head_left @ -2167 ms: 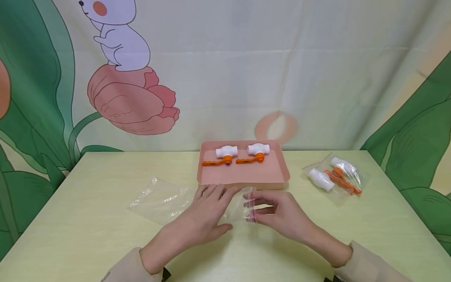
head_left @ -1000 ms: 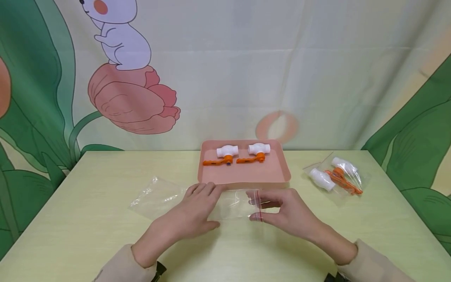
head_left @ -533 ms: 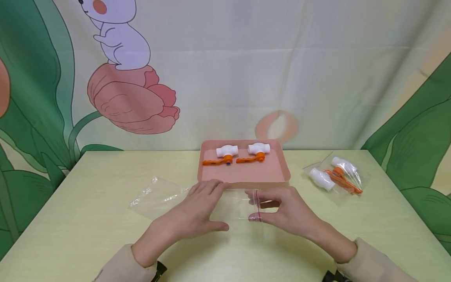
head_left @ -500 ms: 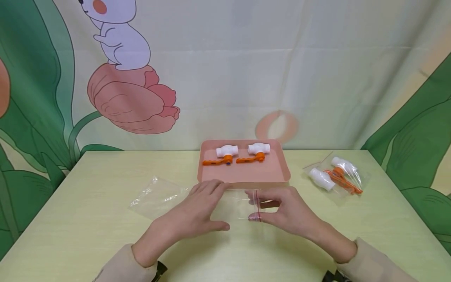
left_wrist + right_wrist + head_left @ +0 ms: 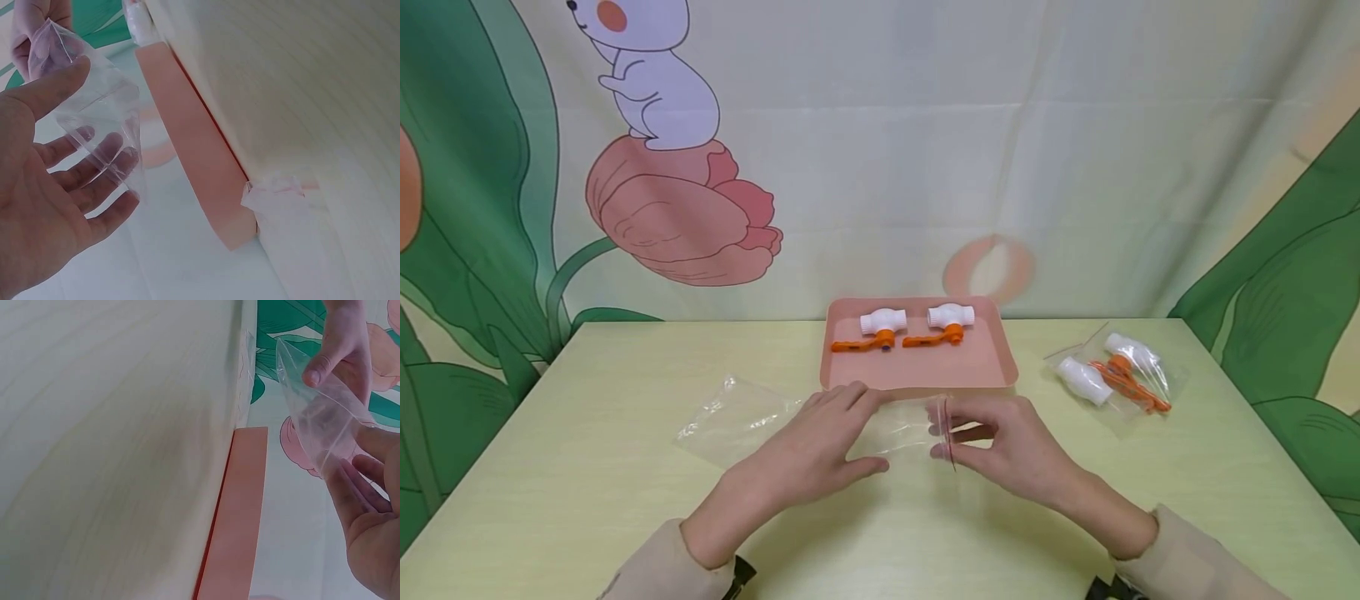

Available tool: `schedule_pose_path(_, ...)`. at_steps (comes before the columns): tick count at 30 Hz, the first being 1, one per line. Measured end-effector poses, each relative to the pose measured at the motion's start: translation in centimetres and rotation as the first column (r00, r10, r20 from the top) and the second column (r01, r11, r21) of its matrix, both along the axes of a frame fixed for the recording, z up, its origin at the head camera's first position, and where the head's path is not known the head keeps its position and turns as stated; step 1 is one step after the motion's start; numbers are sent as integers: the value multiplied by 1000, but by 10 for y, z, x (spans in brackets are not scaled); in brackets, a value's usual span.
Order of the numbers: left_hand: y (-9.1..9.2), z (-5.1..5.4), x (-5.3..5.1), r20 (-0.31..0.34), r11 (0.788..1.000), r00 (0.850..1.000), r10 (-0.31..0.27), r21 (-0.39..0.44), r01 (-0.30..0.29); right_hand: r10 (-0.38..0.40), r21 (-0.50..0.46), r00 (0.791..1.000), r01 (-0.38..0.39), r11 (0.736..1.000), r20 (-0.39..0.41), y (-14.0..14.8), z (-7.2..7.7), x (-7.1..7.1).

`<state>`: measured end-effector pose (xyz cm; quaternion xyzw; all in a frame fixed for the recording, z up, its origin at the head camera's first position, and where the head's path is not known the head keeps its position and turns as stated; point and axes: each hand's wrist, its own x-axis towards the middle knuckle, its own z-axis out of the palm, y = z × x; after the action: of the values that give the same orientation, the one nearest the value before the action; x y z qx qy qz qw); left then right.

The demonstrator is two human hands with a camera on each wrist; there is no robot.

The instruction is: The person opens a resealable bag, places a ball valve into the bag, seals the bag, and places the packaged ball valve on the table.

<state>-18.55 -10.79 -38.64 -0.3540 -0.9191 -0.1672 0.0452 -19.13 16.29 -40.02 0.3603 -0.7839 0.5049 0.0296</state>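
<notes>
A clear zip-lock bag (image 5: 898,429) with a red strip at its mouth is held above the table between both hands, with nothing visible inside. My right hand (image 5: 1011,442) holds it at the mouth, its thumb and fingers spread, with several fingertips showing through the plastic. Whether they are all inside the bag, I cannot tell. My left hand (image 5: 808,454) is at the bag's other end. In the left wrist view its fingers (image 5: 103,162) touch the plastic from behind, long and spread, and the thumb stands apart from them.
Behind the hands stands a pink tray (image 5: 977,367) with two white ball valves (image 5: 883,322) with orange handles. Two more bagged valves (image 5: 1086,382) lie on the right of the table (image 5: 587,500). Another clear bag (image 5: 722,421) lies flat at the left.
Both hands have drawn apart a little and the bag between them looks more stretched out. Just now its mouth is slightly higher, and my left thumb has lifted toward the bag.
</notes>
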Motion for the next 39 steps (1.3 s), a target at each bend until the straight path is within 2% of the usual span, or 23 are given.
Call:
schedule_pose_path(4,-2,0,0,-1,1000,1000,-3,20,3,-36,-24,999,35,999,-19,3,5,-2)
schedule_pose_path(8,-4,-2,0,1,1000,1000,4,24,-4,-144,-21,989,143,989,-45,11,13,-9)
schedule_pose_path(12,-4,-3,-1,5,1000,1000,8,17,-8,-248,0,968,248,969,-33,20,18,-18)
schedule_pose_path(18,-2,-3,-2,24,1000,1000,13,7,-14,-297,51,954,298,953,-28,26,20,-31)
schedule_pose_path(22,0,-3,-2,34,1000,999,16,-2,-16,-306,113,952,306,945,-12,26,20,-43)
schedule_pose_path(28,2,-3,-4,53,1000,998,18,-16,-17,-280,234,960,270,934,12,26,15,-63)
schedule_pose_path(35,4,-2,-3,45,1000,999,5,-16,-4,-243,335,964,265,904,-106,25,11,-86)
schedule_pose_path(39,4,-1,-2,42,1000,999,2,-14,-1,-219,421,964,264,868,-154,23,15,-97)
